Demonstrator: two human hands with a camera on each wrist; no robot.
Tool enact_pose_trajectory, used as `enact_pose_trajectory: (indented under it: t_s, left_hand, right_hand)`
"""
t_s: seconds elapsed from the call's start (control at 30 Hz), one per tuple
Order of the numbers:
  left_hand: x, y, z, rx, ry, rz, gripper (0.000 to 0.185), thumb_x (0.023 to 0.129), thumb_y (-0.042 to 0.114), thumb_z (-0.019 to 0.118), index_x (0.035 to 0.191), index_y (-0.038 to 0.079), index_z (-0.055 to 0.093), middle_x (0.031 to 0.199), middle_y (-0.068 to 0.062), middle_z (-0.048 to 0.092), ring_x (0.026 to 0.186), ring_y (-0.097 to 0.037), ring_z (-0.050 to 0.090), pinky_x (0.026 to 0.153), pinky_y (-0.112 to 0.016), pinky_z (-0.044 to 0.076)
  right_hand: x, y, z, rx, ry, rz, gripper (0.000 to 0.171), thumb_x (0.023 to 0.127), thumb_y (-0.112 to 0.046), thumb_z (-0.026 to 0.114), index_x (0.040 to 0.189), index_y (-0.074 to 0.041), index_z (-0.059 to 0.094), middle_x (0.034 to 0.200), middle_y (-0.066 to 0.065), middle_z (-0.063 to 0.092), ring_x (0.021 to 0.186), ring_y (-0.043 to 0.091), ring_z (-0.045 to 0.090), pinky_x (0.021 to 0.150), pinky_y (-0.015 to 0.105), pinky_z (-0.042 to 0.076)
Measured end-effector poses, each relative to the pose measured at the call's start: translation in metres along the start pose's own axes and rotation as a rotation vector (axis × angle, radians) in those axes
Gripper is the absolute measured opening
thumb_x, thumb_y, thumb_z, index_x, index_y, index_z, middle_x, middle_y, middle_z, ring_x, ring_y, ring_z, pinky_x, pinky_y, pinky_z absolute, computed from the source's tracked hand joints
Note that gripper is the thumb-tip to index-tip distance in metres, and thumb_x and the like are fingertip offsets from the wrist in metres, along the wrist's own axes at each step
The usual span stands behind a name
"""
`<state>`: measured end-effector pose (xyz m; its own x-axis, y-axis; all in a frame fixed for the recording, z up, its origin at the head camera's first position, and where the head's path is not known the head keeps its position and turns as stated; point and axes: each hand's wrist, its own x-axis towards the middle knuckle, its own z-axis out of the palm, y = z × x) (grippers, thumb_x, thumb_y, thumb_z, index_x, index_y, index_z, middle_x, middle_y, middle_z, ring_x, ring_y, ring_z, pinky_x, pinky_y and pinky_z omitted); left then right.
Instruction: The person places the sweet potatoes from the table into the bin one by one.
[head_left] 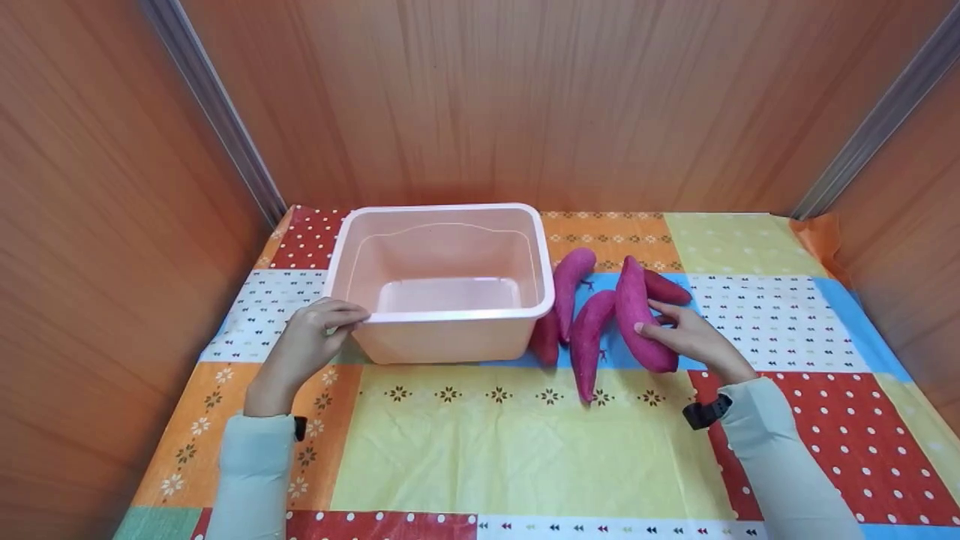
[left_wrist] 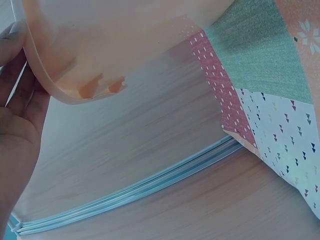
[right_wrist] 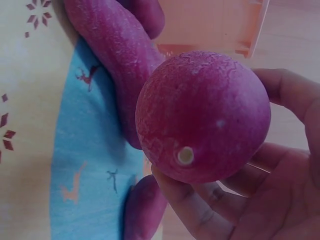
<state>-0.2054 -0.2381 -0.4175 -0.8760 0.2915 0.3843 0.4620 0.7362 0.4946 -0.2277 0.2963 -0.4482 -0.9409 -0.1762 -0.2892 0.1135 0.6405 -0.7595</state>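
An empty pink plastic tub (head_left: 450, 330) stands on the patchwork tablecloth. My left hand (head_left: 341, 315) grips its front left rim; in the left wrist view the fingers (left_wrist: 12, 75) lie against the rim (left_wrist: 47, 80). My right hand (head_left: 651, 318) holds a purple sweet potato (head_left: 636, 311) to the right of the tub, tilted, with its lower end near the cloth. In the right wrist view its round end (right_wrist: 202, 115) sits between thumb and fingers (right_wrist: 200, 210). Several more sweet potatoes lie beside it: one (head_left: 571, 285) near the tub, one (head_left: 587, 341) in front, one (head_left: 667, 289) behind my hand.
A short sweet potato (head_left: 545, 339) leans against the tub's right front corner. Wooden panels (head_left: 525, 97) wall the table at the back and on both sides. The tablecloth (head_left: 525, 450) stretches out flat in front of the tub and to the right.
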Motion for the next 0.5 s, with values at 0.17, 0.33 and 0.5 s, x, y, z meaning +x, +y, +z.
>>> enact_pose_trajectory:
  t_s: [0.17,0.33,0.5]
  left_hand:
    - [0.0,0.0,0.0,-0.005,-0.003,-0.003,0.025,0.082,-0.004,0.071,0.105,0.004,0.075,0.105,-0.011,0.073,0.104,-0.028,0.066,0.089,-0.042,0.056]
    - [0.0,0.001,0.0,-0.023,-0.02,-0.024,0.026,0.083,-0.005,0.069,0.107,0.004,0.074,0.107,-0.011,0.072,0.106,-0.029,0.065,0.09,-0.044,0.055]
    - [0.0,0.002,-0.001,-0.022,-0.028,-0.031,0.025,0.084,-0.002,0.069,0.107,0.006,0.074,0.108,-0.01,0.072,0.107,-0.028,0.065,0.091,-0.042,0.055]
  right_hand:
    - [0.003,-0.008,-0.004,-0.02,0.009,-0.017,0.083,0.09,-0.05,0.061,0.151,-0.005,0.027,0.134,0.024,0.05,0.119,0.035,0.049,0.089,0.036,0.054]
    - [0.006,-0.012,-0.007,-0.035,0.01,-0.029,0.084,0.089,-0.051,0.062,0.15,-0.004,0.028,0.137,0.025,0.048,0.121,0.037,0.048,0.087,0.036,0.056]
    - [0.007,-0.022,-0.01,-0.032,-0.005,-0.041,0.084,0.089,-0.051,0.062,0.151,-0.007,0.027,0.137,0.024,0.047,0.119,0.036,0.049,0.087,0.035,0.056]
